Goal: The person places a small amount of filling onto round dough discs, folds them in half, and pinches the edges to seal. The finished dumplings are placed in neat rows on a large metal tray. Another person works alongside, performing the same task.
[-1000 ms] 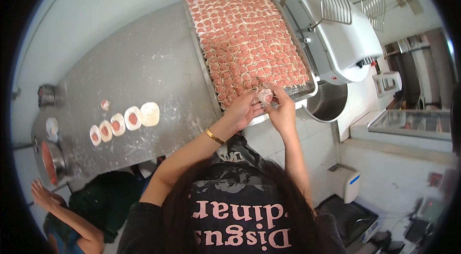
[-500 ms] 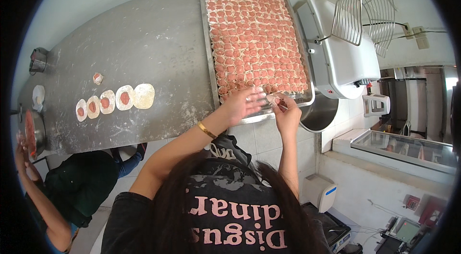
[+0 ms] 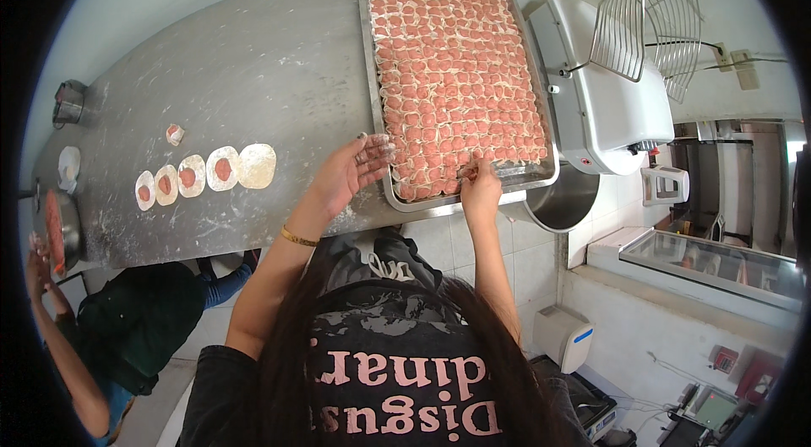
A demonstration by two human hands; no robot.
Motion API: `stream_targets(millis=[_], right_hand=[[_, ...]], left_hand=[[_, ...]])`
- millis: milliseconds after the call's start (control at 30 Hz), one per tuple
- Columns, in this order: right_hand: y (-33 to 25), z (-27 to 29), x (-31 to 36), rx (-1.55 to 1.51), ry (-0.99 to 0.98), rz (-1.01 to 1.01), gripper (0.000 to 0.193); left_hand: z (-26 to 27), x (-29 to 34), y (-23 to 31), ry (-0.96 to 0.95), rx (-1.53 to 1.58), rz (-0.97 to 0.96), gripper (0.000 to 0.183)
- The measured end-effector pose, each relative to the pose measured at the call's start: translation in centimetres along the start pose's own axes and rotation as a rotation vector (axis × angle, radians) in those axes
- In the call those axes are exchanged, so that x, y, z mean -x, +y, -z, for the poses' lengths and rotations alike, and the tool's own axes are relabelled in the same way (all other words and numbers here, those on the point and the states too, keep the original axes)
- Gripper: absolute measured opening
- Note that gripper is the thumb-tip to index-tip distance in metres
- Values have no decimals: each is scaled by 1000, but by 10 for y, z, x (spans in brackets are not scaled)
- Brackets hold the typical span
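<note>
Small dumplings with pink filling (image 3: 448, 84) stand in tight rows across a large metal tray (image 3: 369, 50). My right hand (image 3: 481, 185) reaches over the tray's near rim, fingers pinched on a dumpling at the end of the nearest row; the fingers mostly hide it. Off the tray's near left corner, my left hand (image 3: 355, 170) hovers with fingers apart and nothing in it. To the left, a row of round dough wrappers (image 3: 256, 166) lies on the table, most with a dab of filling. One folded dumpling (image 3: 175, 134) sits just beyond that row.
The tray rests on a flour-dusted metal table (image 3: 270, 67). A white machine with a wire guard (image 3: 608, 92) stands right of it, above a steel bowl (image 3: 568, 198). At the far left, a co-worker's hands (image 3: 38, 265) are by a bowl of filling (image 3: 69, 231).
My right hand has brought the dumpling down into the tray's nearest row. My left hand has swung left, away from it, to beside the tray.
</note>
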State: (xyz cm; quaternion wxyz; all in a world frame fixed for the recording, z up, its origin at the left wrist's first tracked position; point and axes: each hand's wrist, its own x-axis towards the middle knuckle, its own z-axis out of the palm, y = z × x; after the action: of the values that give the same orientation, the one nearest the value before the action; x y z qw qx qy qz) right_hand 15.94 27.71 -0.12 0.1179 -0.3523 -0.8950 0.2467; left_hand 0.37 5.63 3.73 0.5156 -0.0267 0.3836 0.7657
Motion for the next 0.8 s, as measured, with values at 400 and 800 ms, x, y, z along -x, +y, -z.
stream_targets(millis=[400, 800], right_hand=[[6, -7, -1, 81, 66, -5, 28], [6, -7, -6, -2, 52, 66, 36]], left_hand=[[1, 2, -4, -10, -12, 1, 43], [3, 2, 0, 32, -16, -18, 48]])
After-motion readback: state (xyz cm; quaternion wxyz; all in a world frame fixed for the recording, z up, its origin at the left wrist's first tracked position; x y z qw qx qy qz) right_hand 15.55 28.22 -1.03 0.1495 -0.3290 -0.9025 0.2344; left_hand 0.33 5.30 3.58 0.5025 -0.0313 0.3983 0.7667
